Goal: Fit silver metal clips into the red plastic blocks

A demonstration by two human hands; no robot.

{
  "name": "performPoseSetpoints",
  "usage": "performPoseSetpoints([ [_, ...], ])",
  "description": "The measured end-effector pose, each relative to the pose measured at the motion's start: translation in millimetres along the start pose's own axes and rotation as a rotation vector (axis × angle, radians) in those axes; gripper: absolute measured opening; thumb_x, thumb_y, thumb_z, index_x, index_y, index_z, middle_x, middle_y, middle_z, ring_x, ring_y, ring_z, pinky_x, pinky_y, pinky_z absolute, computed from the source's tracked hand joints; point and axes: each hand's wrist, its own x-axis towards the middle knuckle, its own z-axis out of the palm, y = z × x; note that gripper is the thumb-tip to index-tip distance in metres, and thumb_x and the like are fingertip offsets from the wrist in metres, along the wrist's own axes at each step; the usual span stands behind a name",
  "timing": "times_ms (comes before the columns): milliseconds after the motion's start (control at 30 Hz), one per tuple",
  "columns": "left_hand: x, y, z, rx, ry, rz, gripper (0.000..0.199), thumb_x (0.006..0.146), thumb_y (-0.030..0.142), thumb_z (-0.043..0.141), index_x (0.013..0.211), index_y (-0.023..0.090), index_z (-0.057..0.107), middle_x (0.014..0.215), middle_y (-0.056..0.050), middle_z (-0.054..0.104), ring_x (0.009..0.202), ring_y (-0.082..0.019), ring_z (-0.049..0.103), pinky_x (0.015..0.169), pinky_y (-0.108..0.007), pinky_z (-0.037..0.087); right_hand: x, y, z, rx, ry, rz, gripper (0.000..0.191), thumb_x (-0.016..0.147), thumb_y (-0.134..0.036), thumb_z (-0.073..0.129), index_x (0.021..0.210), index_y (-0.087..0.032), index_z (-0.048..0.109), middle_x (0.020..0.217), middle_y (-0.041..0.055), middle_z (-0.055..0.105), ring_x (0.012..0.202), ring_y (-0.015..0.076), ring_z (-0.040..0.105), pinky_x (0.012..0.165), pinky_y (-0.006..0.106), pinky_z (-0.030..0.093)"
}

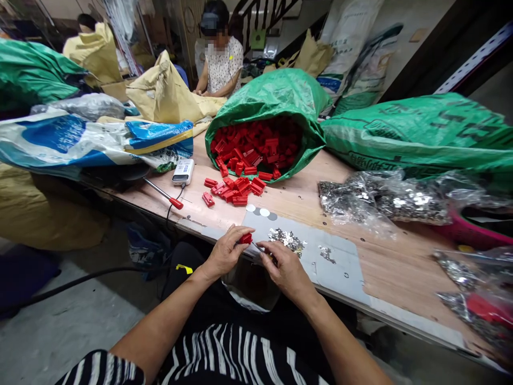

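Observation:
Near the table's front edge, my left hand [224, 252] is closed on a red plastic part [246, 239], pinched between thumb and fingers. My right hand [287, 271] is closed on a thin metal tool [258, 247] whose tip points at the red part; its exact kind is too small to make out. Beside my right hand, small shiny metal pieces [286, 240] lie heaped on a grey mat [340, 275]. A smaller cluster of metal bits [327, 254] sits further right on it. Loose red plastic parts [238, 191] are piled beyond my hands.
A green sack [276, 91] lies with its mouth toward me, full of red parts. Clear bags of metal pieces [417, 200] rest at the right. To the left are a red-handled tool [175, 203] and a white device [183, 171]. A person [222, 59] sits across.

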Motion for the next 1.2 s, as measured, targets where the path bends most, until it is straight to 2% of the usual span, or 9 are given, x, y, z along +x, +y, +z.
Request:
performPoseSetpoints([
  [100, -1.4, -2.4, 0.9, 0.002, -0.005, 0.008, 0.041, 0.082, 0.014, 0.056, 0.121, 0.024, 0.059, 0.120, -0.008, 0.063, 0.115, -0.021, 0.055, 0.103, -0.041, 0.039, 0.9, 1.6, 1.6, -0.016, -0.035, -0.007, 0.023, 0.088, -0.015, 0.050, 0.106, -0.019, 0.063, 0.088, 0.0070, 0.063, 0.081, 0.0192, 0.061, 0.075, 0.033, 0.050],
  [167, -2.1, -2.8, 1.3, 0.009, -0.003, 0.008, 0.042, 0.081, 0.014, 0.057, 0.122, 0.025, 0.059, 0.119, -0.008, 0.063, 0.114, -0.021, 0.055, 0.101, -0.041, 0.042, 1.3, 2.1, 3.0, -0.026, -0.049, -0.011, 0.023, 0.088, -0.014, 0.049, 0.107, -0.019, 0.063, 0.088, 0.0067, 0.062, 0.081, 0.0190, 0.060, 0.075, 0.033, 0.049],
  [433, -3.0, -1.2, 7.0, 0.185, 0.027, 0.032, 0.051, 0.077, 0.007, 0.056, 0.125, 0.026, 0.055, 0.120, -0.007, 0.063, 0.113, -0.021, 0.056, 0.108, -0.046, 0.033, 3.3, 3.8, 6.7, -0.049, -0.086, -0.028, 0.026, 0.087, -0.010, 0.049, 0.107, -0.020, 0.062, 0.087, 0.0065, 0.062, 0.081, 0.0188, 0.060, 0.075, 0.033, 0.050],
  [633, -3.5, -1.7, 13.3, 0.264, 0.063, 0.038, 0.053, 0.075, 0.005, 0.054, 0.124, 0.026, 0.054, 0.118, -0.006, 0.065, 0.110, -0.022, 0.057, 0.108, -0.046, 0.032, 4.3, 5.3, 8.3, -0.084, -0.113, -0.014, 0.026, 0.086, -0.009, 0.050, 0.106, -0.019, 0.062, 0.089, 0.0071, 0.062, 0.082, 0.0191, 0.061, 0.076, 0.033, 0.050],
  [1200, -5.3, -0.4, 18.1, 0.291, 0.131, 0.049, 0.052, 0.075, 0.001, 0.052, 0.121, 0.024, 0.056, 0.108, -0.005, 0.066, 0.100, -0.019, 0.057, 0.089, -0.037, 0.047, 9.2, 3.2, 6.6, -0.052, -0.139, 0.057, 0.024, 0.087, -0.009, 0.050, 0.102, -0.018, 0.066, 0.091, 0.0075, 0.065, 0.085, 0.0186, 0.063, 0.079, 0.032, 0.051],
])
